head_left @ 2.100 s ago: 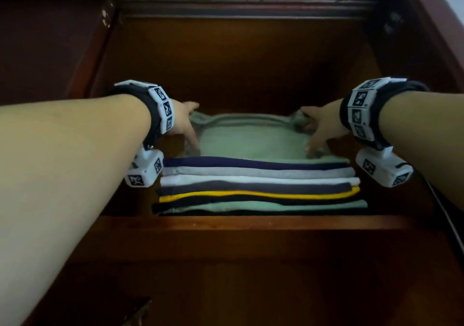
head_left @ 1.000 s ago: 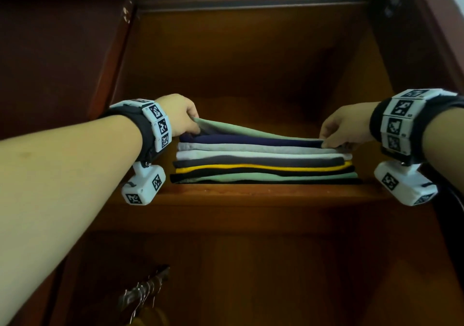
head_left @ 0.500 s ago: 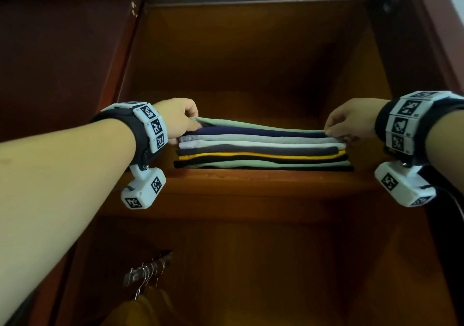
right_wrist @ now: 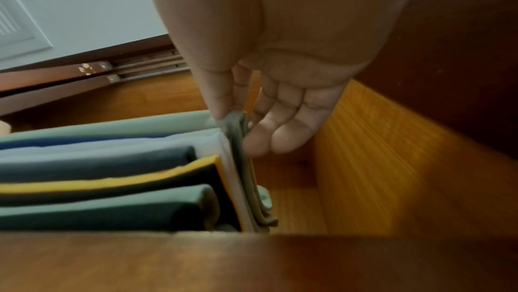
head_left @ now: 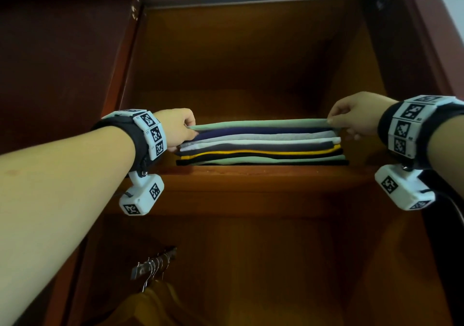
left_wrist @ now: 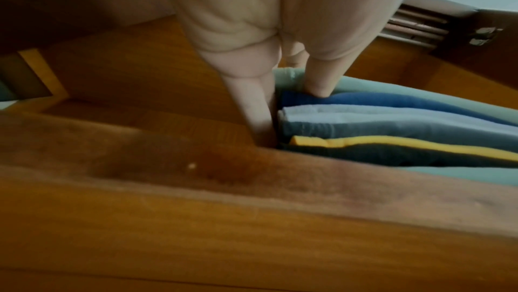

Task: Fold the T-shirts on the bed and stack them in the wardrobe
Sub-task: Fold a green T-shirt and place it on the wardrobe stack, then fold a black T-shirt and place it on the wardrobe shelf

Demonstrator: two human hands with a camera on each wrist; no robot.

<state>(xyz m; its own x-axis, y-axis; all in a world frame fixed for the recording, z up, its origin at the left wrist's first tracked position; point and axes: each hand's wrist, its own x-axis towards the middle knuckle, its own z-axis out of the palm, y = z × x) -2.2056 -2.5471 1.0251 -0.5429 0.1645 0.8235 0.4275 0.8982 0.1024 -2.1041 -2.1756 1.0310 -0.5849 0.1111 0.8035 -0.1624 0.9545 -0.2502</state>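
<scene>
The back of the stack of folded T-shirts point(head_left: 261, 146) is hidden, and the hangers point(head_left: 153, 265) below are dim. The soft cloth layers lie flat on the wooden shelf point(head_left: 251, 175) of the wardrobe, long side running left to right. The left hand point(head_left: 179, 129) pinches the top pale green T-shirt point(head_left: 261, 124) at its left end, and the right hand point(head_left: 351, 116) pinches its right end.

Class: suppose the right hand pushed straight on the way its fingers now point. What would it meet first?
Probably the wardrobe's back panel: the right hand, pinching the top mint-green T-shirt, points inward beside the stack. Depth is unclear.
</scene>
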